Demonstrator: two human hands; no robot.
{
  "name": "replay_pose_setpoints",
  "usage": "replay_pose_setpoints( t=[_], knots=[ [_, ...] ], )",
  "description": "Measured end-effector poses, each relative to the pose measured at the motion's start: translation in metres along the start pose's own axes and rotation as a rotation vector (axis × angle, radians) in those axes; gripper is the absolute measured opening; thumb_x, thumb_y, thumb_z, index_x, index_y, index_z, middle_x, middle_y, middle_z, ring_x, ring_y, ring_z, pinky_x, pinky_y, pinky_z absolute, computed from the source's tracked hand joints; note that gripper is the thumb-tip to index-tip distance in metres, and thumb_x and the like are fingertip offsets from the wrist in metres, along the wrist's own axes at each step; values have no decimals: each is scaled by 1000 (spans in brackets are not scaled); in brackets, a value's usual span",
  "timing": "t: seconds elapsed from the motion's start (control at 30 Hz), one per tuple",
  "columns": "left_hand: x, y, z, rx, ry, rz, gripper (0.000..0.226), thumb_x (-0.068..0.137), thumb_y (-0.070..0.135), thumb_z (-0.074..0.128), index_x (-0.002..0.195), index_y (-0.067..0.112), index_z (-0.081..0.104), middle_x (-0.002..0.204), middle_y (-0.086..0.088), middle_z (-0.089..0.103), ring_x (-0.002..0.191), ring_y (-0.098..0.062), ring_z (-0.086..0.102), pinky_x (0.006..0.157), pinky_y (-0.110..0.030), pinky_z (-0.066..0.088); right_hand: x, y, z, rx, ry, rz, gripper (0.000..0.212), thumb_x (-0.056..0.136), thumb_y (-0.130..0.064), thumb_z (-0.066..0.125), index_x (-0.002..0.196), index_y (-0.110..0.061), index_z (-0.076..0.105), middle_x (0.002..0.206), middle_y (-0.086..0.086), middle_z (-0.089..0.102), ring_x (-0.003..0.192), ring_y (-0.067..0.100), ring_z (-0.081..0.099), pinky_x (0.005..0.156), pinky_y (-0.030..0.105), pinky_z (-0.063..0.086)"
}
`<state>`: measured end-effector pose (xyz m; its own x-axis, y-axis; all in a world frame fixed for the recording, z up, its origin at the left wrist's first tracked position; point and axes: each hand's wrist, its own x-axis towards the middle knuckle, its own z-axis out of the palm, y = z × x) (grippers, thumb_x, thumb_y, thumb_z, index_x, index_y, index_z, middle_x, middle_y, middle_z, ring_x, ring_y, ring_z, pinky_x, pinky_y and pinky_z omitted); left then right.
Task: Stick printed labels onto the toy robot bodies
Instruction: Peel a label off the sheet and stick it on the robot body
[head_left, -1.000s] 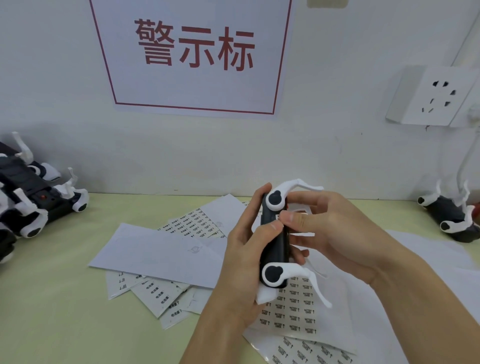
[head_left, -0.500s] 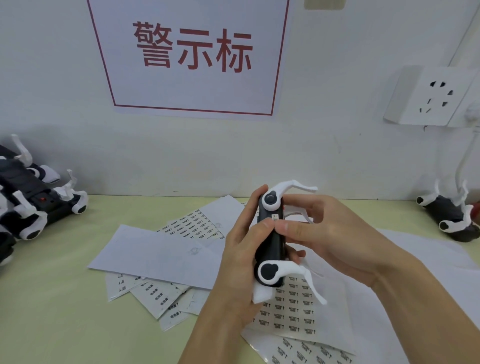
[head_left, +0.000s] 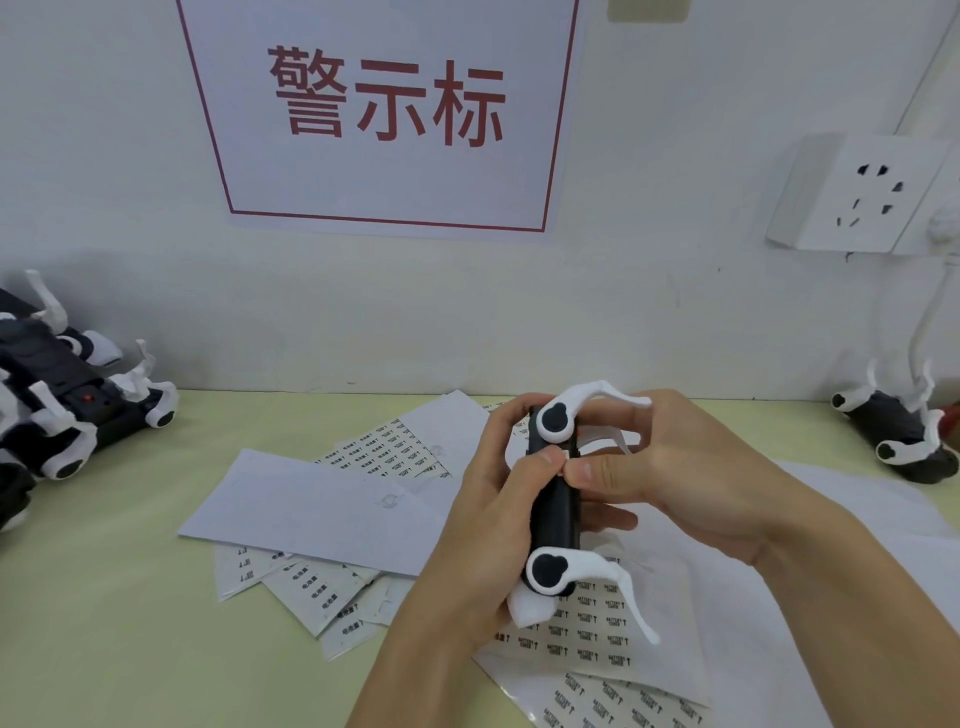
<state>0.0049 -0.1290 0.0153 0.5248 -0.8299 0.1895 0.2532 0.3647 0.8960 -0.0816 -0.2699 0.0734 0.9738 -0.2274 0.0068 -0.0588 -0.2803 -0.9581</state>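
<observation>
A black toy robot body (head_left: 555, 512) with white legs stands upright above the table, held between both hands. My left hand (head_left: 483, 525) grips its left side, thumb on the upper front. My right hand (head_left: 680, 483) holds the right side, its forefinger tip pressing the body just beside the left thumb. A small label (head_left: 566, 457) barely shows between those two fingertips. Printed label sheets (head_left: 582, 629) lie on the table under the hands.
Several black-and-white toy robots (head_left: 67, 410) are piled at the far left, and one (head_left: 904, 426) lies at the far right by the wall. Loose white sheets (head_left: 311, 504) cover the yellow table (head_left: 104, 623). A wall socket (head_left: 862, 192) and a red-lettered sign (head_left: 384, 98) hang behind.
My thumb and forefinger tips have stayed together on the upper front of the body, sliding slightly. The robot body tilted a little; both hands stay in place.
</observation>
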Motion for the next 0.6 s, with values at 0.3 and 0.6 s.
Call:
replay_pose_setpoints(
  t=[0.3, 0.6],
  knots=[
    [0, -3, -3, -151, -37, 51, 39, 84, 26, 54, 123, 27, 54, 111, -16, 69, 72, -38, 68, 83, -56, 53, -5, -5, -2, 95, -198, -74, 20, 94, -14, 65, 112, -7, 69, 99, 24, 60, 71, 33, 42, 62, 24, 47],
    [-1, -4, -1, -118, 13, 101, 39, 83, 20, 66, 121, 27, 56, 103, -13, 72, 67, -36, 68, 72, -45, 59, -1, -3, 0, 202, -146, -21, 18, 91, -8, 67, 107, -2, 71, 95, 13, 66, 69, 32, 47, 59, 25, 49]
  ],
)
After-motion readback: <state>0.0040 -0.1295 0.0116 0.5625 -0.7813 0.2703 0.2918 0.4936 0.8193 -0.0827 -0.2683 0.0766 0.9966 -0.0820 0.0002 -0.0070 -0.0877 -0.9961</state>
